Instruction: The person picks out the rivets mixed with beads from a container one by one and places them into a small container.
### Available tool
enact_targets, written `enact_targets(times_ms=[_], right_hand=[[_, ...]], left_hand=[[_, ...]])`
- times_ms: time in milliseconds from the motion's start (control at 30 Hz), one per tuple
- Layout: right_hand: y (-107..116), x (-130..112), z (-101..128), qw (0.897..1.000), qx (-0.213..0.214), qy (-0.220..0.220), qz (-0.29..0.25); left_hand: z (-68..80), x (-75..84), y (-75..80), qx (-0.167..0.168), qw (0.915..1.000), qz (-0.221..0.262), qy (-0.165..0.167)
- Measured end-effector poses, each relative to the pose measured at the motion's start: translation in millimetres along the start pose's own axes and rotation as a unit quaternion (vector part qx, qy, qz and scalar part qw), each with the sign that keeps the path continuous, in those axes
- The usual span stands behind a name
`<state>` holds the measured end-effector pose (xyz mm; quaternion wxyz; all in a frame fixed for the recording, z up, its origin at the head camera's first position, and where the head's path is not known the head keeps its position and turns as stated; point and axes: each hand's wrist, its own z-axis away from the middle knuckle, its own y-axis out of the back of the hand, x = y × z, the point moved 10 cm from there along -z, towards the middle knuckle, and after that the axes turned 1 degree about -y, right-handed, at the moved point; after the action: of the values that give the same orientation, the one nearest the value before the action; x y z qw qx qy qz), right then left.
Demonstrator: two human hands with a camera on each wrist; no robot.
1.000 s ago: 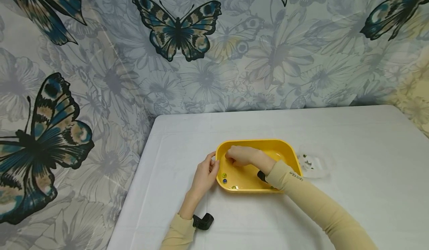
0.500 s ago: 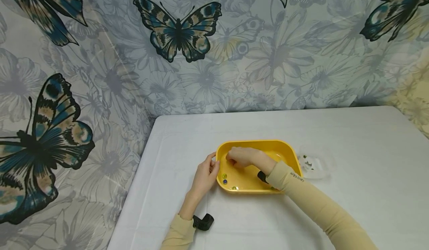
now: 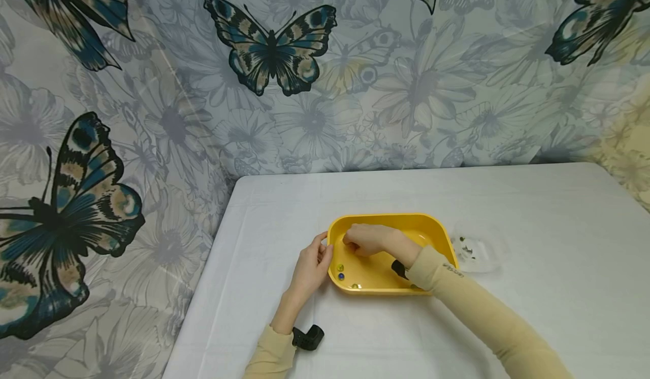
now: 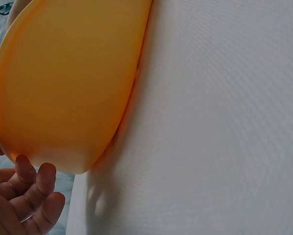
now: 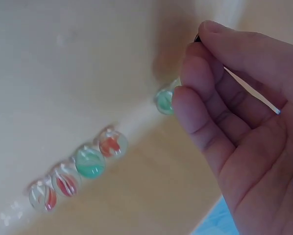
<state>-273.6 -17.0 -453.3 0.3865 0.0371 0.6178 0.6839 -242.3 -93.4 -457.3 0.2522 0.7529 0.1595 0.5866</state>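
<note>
My left hand (image 3: 308,263) holds the left end of the yellow tray (image 3: 388,290), thumb and fingers at its rim. In the left wrist view, curled fingers (image 4: 46,178) sit against the outside of the tray wall. My right hand (image 3: 368,238) reaches down inside the tray near its left end. Thumb and index finger pinch a small dark object (image 5: 197,38), mostly hidden by the fingertips; I cannot tell its kind. Close beside those fingers lies a green glass marble (image 5: 164,101). A row of clear marbles with coloured swirls, among them a red-orange marble (image 5: 112,144), lies along the tray's edge.
To the right of the tray stands a clear plastic container (image 3: 479,255) with several small dark bits in it. A blue marble (image 3: 341,276) and a yellow-green marble (image 3: 340,267) lie in the tray's left front corner. A white cloth (image 3: 548,243) covers the table.
Both hands keep their places on and in the tray. The whole scene has shifted very slightly downward in the head view.
</note>
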Motion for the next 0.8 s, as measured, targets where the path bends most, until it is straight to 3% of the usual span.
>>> enact_targets(times_ms=[800], right_hand=[[32.8,-1.3,32.2,0.999,0.037,0.016,-0.001]], left_hand=[[0.8,0.2,-1.0,0.002,1.0,-0.004,-0.001]])
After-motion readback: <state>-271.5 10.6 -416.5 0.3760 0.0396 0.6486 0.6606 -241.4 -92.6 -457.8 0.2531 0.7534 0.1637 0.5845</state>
